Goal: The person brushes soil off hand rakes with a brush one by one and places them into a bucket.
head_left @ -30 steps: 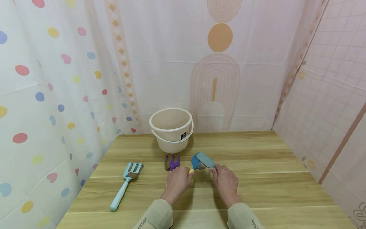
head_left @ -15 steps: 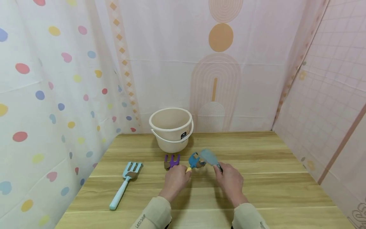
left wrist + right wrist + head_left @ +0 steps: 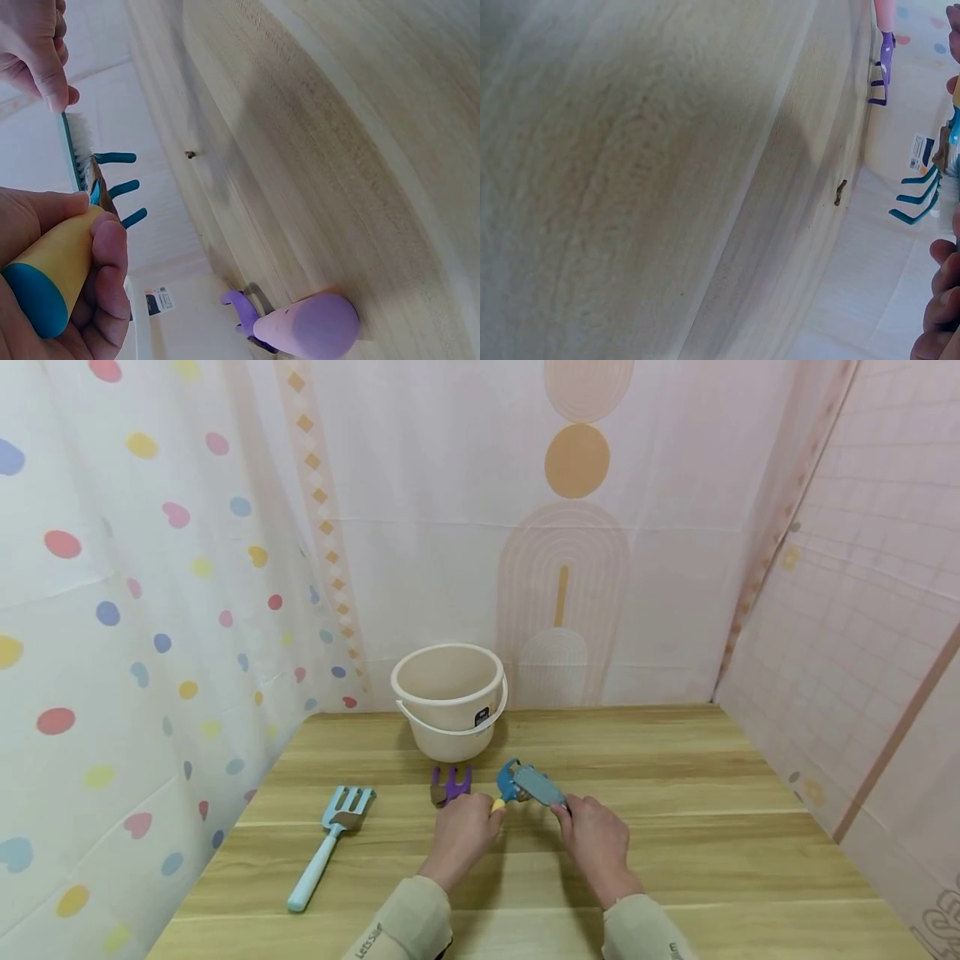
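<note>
My left hand point(image 3: 461, 835) grips the yellow handle point(image 3: 64, 251) of a small blue garden rake point(image 3: 507, 782), held above the table. Brown dirt clings to the rake's head, whose bent tines point down. A scrubbing brush point(image 3: 539, 786) with a grey-blue back is pinched by its end in my right hand point(image 3: 596, 843). Its white bristles point(image 3: 80, 135) rest against the dirty rake head, as the left wrist view shows. Only the fingers of my right hand appear at the right wrist view's edge, where most of the brush is cut off.
A cream bucket point(image 3: 450, 739) with its handle down stands behind the hands. Before it lies a purple hand rake point(image 3: 454, 787) with dirt, partly behind my left hand. A dirty light-blue fork point(image 3: 321, 864) lies at left. One brown crumb point(image 3: 840, 193) sits on the wooden table point(image 3: 712, 827).
Half a second ago the brush was lifted off to the right of the rake, its back tilted; now it is down on the rake head again. The left hand has barely moved.
</note>
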Tool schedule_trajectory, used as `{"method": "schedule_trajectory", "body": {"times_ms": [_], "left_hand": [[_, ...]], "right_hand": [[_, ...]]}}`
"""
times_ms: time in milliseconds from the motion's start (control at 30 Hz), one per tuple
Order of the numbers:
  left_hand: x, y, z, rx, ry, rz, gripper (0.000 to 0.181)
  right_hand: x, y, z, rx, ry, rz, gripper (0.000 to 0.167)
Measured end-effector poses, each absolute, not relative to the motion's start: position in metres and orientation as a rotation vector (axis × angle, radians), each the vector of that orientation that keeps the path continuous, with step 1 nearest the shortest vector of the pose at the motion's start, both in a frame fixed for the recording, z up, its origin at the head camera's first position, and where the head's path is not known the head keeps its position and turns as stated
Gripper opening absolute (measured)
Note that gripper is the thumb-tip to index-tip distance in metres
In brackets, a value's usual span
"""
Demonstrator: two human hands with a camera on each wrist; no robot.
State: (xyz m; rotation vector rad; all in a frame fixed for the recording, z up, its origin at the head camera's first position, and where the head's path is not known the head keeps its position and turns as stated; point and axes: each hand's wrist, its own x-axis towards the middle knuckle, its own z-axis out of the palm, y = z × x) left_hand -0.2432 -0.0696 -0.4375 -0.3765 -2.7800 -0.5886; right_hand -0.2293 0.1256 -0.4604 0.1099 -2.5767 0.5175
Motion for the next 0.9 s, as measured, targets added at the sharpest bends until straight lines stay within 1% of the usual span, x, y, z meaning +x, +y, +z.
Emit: {"method": "schedule_trajectory", "body": {"times_ms": [267,533,633,767,900], "left_hand": [[-0.242,-0.070,-0.439,-0.364,-2.792,-0.594,0.039],[-0.237,-0.066,-0.438,-0.424,-2.775,-0.589,0.038],[-0.237,-0.064,-0.437,-0.409,-2.780,-0.578,0.039],[-0.240,-0.065,-0.437,-0.391,-2.778,-0.593,0.039],[-0.244,-0.068,-0.438,-0.342,-2.780,-0.602,0.040]], "right_hand": [[-0.232,0.123,-0.463,0.080,-2.587,0.546,0.023],[-0.239,0.146,-0.462,-0.062,-2.677,0.646,0.029],[-0.239,0.148,-0.462,-0.074,-2.695,0.714,0.031],[-0.235,0.145,-0.460,-0.036,-2.640,0.746,0.028],[-0.232,0.139,-0.459,0.119,-2.567,0.690,0.024]]}}
